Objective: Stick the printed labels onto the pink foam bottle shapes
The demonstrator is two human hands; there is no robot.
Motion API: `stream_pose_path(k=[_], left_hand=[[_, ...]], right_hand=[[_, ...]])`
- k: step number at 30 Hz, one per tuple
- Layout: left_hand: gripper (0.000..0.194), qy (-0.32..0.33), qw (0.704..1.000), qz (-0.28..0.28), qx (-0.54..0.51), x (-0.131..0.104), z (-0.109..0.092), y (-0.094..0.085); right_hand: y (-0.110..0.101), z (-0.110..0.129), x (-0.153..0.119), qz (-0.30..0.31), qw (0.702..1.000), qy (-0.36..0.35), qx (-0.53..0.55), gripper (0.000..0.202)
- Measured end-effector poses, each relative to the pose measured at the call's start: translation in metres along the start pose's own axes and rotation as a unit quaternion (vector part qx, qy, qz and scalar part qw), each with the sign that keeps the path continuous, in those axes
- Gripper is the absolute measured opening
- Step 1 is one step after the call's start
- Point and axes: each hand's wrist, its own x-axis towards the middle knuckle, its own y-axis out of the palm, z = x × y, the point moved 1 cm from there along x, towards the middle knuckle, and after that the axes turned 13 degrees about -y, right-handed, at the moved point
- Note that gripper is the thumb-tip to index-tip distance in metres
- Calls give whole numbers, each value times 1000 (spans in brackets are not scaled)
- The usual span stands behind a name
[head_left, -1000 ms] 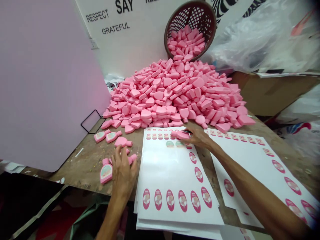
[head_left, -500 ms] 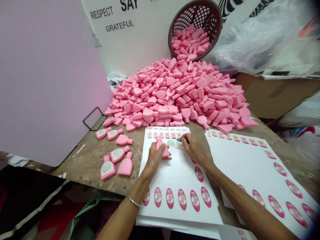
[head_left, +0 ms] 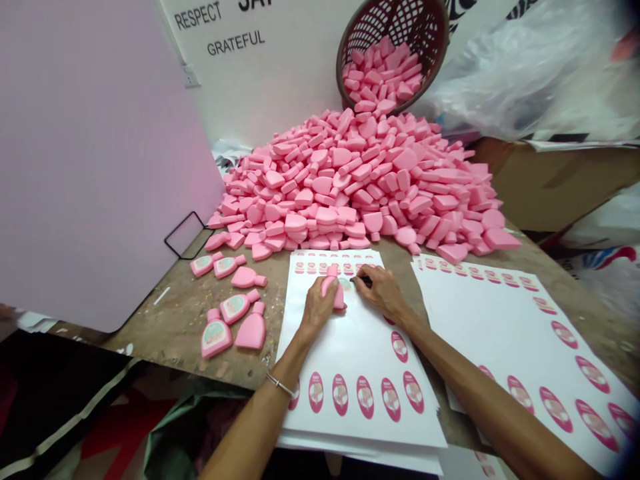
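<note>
My left hand (head_left: 320,305) is closed around a small pink bottle (head_left: 332,287), held above a stack of white label sheets (head_left: 345,347). In my right hand (head_left: 381,291) is a thin dark tool (head_left: 368,281), of a kind too small to make out. Its tip is beside a pale green round label (head_left: 345,284) on the top sheet, just right of the bottle. Pink oval labels (head_left: 365,397) run along the sheet's lower edge. Several pink bottles lie to the left; one labelled bottle (head_left: 217,337) is nearest me, beside a plain one (head_left: 251,330).
A large heap of pink bottles (head_left: 345,180) covers the back of the table, below a tipped brown basket (head_left: 342,73). More label sheets (head_left: 475,320) lie at the right. A pale panel (head_left: 110,160) stands at the left with a black wire stand (head_left: 173,247).
My left hand has moved right and slightly up with the bottle, closer to my right hand. My right hand has shifted slightly. Two green labels showed between the hands before; one shows now.
</note>
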Motion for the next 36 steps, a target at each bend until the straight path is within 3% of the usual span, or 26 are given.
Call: stream_pose_path(k=[16,20,24,28,31,36], left_hand=[[41,3,1000,4,-14,-1,1,-1],[44,-5,999,-3,-35,1,3,-1],[48,-5,997,-2,-73,1,3,-3],[56,-16,987,7,-159,-9,-2,-5],[56,-28,973,39,-228,-22,-10,-4],[58,-44,969,73,-234,-41,-20,-1]], right_hand=[[6,4,0,-19,1000,15,10,16],[4,3,3,-42,992,54,111,27],[-12,5,6,-74,952,118,272,38],[-36,24,5,-69,940,152,298,44],[-49,47,1,-38,945,129,297,43],[-56,74,-3,-23,946,80,314,29]])
